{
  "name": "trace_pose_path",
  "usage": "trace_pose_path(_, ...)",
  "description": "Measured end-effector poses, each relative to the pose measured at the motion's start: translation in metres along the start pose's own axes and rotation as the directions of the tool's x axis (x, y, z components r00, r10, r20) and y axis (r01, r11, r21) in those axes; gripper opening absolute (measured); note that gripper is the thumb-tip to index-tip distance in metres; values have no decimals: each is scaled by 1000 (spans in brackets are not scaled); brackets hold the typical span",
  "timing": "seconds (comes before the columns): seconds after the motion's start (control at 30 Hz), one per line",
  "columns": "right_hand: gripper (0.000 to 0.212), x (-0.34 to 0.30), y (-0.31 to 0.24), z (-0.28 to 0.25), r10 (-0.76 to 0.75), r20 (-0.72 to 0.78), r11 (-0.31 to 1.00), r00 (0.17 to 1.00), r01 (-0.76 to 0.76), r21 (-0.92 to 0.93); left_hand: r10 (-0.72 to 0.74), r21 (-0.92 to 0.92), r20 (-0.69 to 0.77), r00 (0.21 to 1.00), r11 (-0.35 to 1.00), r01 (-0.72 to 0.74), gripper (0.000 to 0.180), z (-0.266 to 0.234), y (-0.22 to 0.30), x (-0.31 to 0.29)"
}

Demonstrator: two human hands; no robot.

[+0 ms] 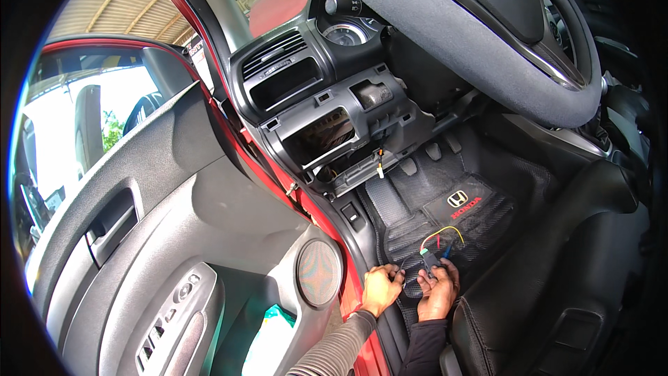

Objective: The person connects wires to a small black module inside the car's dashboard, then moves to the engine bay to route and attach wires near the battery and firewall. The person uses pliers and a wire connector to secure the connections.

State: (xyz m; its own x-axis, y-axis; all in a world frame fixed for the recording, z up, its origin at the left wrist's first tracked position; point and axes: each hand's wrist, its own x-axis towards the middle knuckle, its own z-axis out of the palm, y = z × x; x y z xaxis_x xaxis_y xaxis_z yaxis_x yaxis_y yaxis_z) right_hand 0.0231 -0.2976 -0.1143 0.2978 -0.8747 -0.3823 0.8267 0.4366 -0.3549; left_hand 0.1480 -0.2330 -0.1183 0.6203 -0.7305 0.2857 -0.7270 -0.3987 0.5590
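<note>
My right hand (437, 294) is closed on a small dark module (429, 262) with a pale green end, held over the driver's footwell. A thin yellow wire (454, 228) arches up from that end and curves back down. Short red and blue wire pieces (447, 251) show beside the module. Just to the left, my left hand (381, 288) has thumb and fingers pinched together near the door sill. Something thin and dark seems to stick up from its fingertips, too small to name.
A black floor mat (487, 203) and pedals (433, 152) lie beyond my hands. The lower dashboard (327, 132) has open cavities, with a small connector (380, 166) hanging below. Steering wheel (452, 35) overhead, black seat (536, 292) at right, opened door (229, 216) at left.
</note>
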Motion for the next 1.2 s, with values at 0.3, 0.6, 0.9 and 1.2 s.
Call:
trace_pose_path(0.3, 29, -2, -1, 2, -3, -29, 1000, 1000, 3, 3, -6, -25, -13, 1000, 1000, 6, 27, 0, 1, 1)
trace_pose_path(0.6, 30, 0, 0, -2, -4, 19, 999, 1000, 5, -49, 26, 5, -24, 999, 1000, -26, 26, 1, -1, 1)
trace_pose_path(0.9, 29, 4, 2, -8, 4, 47, 999, 999, -2, -51, 14, 1, -14, 1000, 1000, -14, 28, 1, 0, 1)
trace_pose_path(1.2, 29, 0, 1, 1, -22, -29, 1000, 999, 22, 7, 12, -30, -23, 1000, 999, -13, 26, 3, -2, 2)
